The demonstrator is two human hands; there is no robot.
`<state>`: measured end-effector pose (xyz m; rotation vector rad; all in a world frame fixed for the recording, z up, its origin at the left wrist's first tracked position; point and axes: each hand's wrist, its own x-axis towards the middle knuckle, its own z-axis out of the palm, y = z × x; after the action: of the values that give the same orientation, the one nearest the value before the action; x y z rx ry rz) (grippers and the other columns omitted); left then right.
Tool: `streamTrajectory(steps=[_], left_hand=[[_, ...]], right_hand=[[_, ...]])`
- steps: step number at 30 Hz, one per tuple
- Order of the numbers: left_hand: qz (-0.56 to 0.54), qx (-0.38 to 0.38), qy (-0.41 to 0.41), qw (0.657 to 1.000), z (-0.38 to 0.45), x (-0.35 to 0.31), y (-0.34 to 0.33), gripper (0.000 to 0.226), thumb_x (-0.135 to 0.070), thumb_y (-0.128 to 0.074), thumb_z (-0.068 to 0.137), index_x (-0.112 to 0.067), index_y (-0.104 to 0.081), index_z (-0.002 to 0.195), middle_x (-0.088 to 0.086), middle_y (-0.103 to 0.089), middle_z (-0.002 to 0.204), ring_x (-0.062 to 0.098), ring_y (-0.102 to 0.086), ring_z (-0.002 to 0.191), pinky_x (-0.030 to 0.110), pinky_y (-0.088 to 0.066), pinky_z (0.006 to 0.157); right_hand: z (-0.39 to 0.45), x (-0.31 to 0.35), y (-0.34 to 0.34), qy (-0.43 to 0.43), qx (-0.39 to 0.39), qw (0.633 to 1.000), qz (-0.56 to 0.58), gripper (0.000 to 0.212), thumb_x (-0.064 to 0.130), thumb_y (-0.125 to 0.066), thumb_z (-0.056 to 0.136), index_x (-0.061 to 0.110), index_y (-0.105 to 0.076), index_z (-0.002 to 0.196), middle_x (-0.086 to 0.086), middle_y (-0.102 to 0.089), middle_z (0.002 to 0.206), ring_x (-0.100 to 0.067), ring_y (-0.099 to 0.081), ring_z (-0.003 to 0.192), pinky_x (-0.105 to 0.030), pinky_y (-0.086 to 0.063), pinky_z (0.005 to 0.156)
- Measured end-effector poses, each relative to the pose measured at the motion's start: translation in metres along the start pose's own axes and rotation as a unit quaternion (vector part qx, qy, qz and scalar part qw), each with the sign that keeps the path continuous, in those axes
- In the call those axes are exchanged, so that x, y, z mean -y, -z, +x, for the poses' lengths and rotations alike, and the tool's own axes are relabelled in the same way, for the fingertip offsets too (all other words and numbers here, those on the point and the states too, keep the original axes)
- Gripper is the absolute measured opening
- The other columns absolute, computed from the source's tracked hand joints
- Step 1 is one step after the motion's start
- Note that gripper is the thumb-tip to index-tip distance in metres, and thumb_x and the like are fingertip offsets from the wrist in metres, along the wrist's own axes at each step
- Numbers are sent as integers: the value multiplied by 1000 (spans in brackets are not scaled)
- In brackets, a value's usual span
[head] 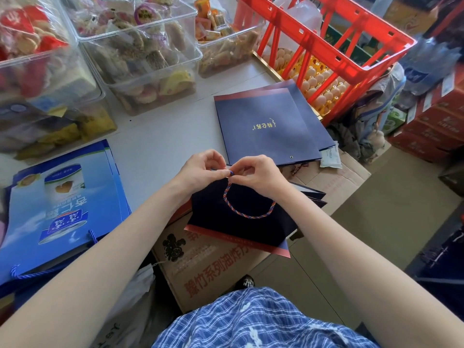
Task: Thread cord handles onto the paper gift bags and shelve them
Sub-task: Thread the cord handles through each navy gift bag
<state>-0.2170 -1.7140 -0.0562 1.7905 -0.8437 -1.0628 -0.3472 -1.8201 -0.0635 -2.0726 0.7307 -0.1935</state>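
A flat navy paper gift bag (241, 227) with a red edge lies in front of me over a cardboard box. A twisted red-and-blue cord (247, 214) loops across its face. My left hand (203, 169) and my right hand (256, 172) meet at the bag's far edge, both pinching one end of the cord between fingertips. The cord's other end runs under my right wrist and is hidden. A stack of flat navy bags (266, 126) with gold lettering and a metal eyelet lies on the white table beyond my hands.
Blue printed gift bags (62, 209) with blue cord handles lie at the left. Clear bins of wrapped snacks (140, 46) line the table's back. A red plastic crate (326, 46) over trays of eggs stands at the right. Cardboard boxes (206, 267) sit below.
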Motion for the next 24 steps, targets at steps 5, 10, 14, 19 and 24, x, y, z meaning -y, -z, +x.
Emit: streamTrajectory(steps=[5,10,14,19,24], left_hand=[[37,-37,-10,999,4,3,-6,20,-13,-70,81,-23,-53,76,-4,-67,81,12,-60,77,25,-44,76],[49,-46,-4,998,5,2,-9,17,-19,-71,80,-23,-55,77,-8,-67,81,11,-60,76,22,-43,71],[179,-150,-77,969,-6,4,-10,7,-22,-65,84,-18,-59,85,-8,-59,76,8,-51,66,18,-40,64],[266,-163,-119,942,-16,16,-13,11,-29,-66,83,-18,-69,82,-5,-62,81,17,-48,87,28,-40,77],[355,-191,-111,908,-15,21,-22,25,-41,-62,84,-23,-71,99,-2,-62,95,22,-50,99,29,-30,81]], right_hand=[[-3,0,0,-12,-26,999,31,10,10,-75,76,14,-72,84,4,-69,75,-7,-64,70,-22,-53,77],[-4,1,0,-17,-32,999,14,7,14,-75,78,12,-72,84,2,-69,76,-10,-64,71,-23,-52,75],[-2,2,7,-33,-57,998,8,5,10,-71,80,10,-73,85,1,-70,77,-9,-66,73,-22,-51,77],[0,0,4,-23,-86,995,-41,6,6,-68,80,7,-73,83,-6,-72,79,-11,-63,69,-13,-47,71],[-1,-2,-1,-18,-148,988,-37,6,5,-68,78,6,-72,82,-6,-71,78,-15,-64,70,-22,-50,74]])
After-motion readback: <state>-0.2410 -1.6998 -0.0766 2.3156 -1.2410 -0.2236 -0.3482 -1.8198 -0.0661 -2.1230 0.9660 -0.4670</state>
